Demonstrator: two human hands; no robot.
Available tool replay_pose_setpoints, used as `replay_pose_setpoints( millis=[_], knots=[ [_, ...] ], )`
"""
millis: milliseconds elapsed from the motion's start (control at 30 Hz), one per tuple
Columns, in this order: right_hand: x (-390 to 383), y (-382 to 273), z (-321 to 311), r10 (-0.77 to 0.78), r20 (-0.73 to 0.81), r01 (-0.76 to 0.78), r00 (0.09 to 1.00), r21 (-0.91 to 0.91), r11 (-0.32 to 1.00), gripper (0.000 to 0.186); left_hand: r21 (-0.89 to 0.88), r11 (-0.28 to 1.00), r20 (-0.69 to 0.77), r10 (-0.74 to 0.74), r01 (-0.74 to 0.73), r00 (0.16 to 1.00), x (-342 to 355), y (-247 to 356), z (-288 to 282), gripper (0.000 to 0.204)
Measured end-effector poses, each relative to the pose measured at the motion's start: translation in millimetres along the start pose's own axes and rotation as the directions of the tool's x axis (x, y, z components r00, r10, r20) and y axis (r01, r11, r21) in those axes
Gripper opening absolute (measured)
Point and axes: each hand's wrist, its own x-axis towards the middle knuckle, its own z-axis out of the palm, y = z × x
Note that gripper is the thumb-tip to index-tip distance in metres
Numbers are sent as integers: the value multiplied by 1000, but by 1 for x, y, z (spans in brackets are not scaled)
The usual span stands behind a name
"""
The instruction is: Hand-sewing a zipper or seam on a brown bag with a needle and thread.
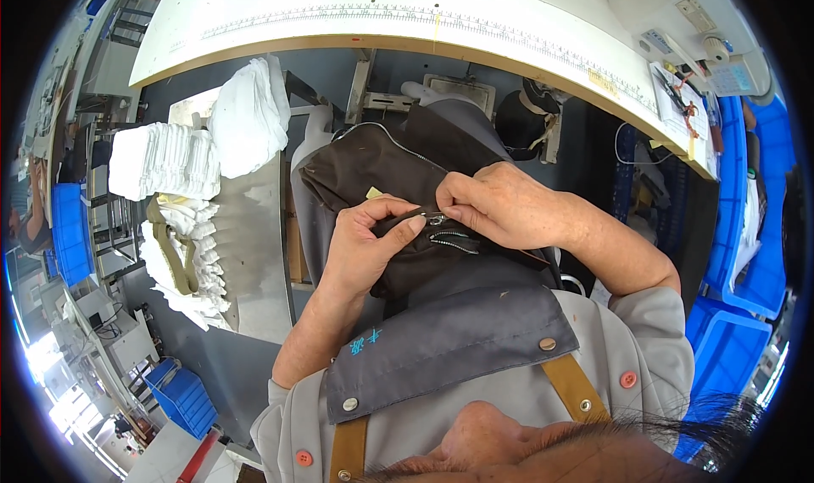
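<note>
A dark brown cloth piece with zippers (365, 165) lies bunched across my lap; I cannot tell whether it is a bag or a garment. My left hand (360, 244) pinches the cloth's edge between thumb and fingers, beside a short metal zipper (437, 220). From the other side, my right hand (504, 205) grips the same zipper's end in a closed pinch, its fingertips nearly meeting my left thumb. Just below them curves another zipper with silvery teeth (454, 243). A longer zipper (398, 144) runs along the cloth's far edge. A small yellow tag (373, 193) shows near my left fingers.
A white sewing table (373, 32) with a ruler strip spans the far side, a machine (721, 38) at its right. Folded white cloth stacks (161, 162) and an olive strap (174, 250) sit on a metal stand at left. Blue bins (721, 347) stand at right.
</note>
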Motion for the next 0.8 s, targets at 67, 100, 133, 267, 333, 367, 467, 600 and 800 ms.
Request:
replay_pose_setpoints(
  millis=[67, 100, 133, 267, 333, 367, 467, 600, 800],
  knots=[
    [1, -2, -1, 32, 51, -31, 998, -19, 999, 13, -8, 1000, -21, -2, 2, 1000, 0, 0, 1, 16],
    [1, -1, 0, 21, 42, -18, 999, -61, 998, 15, 10, 1000, -19, 7, -7, 1000, 0, 1, 2, 15],
    [1, -1, 0, 9, 34, -5, 999, -103, 995, 17, 28, 999, -17, 16, -15, 1000, 0, 1, 3, 14],
    [7, -6, 4, -17, 25, 21, 1000, -166, 986, 22, 95, 995, -15, 31, -30, 999, 1, 2, 6, 13],
    [9, -14, 5, -53, 10, 54, 999, -248, 967, 26, 95, 994, -76, 54, -46, 996, -1, 1, 10, 14],
    [11, -18, 5, -55, 10, 56, 998, -247, 967, 26, 96, 994, -77, 54, -46, 996, -1, 0, 10, 14],
    [16, -31, 6, -123, 27, 123, 992, -424, 897, 23, 134, 988, -109, 91, -76, 990, -2, -2, 9, 15],
    [28, -38, 0, -328, 19, 262, 944, -649, 715, 13, 137, 990, -101, 58, -44, 993, -2, -2, 9, 14],
    [27, -43, 10, -353, 53, 295, 934, -672, 679, 12, -70, 994, -101, 73, -80, 992, -2, -3, 7, 35]
  ],
)
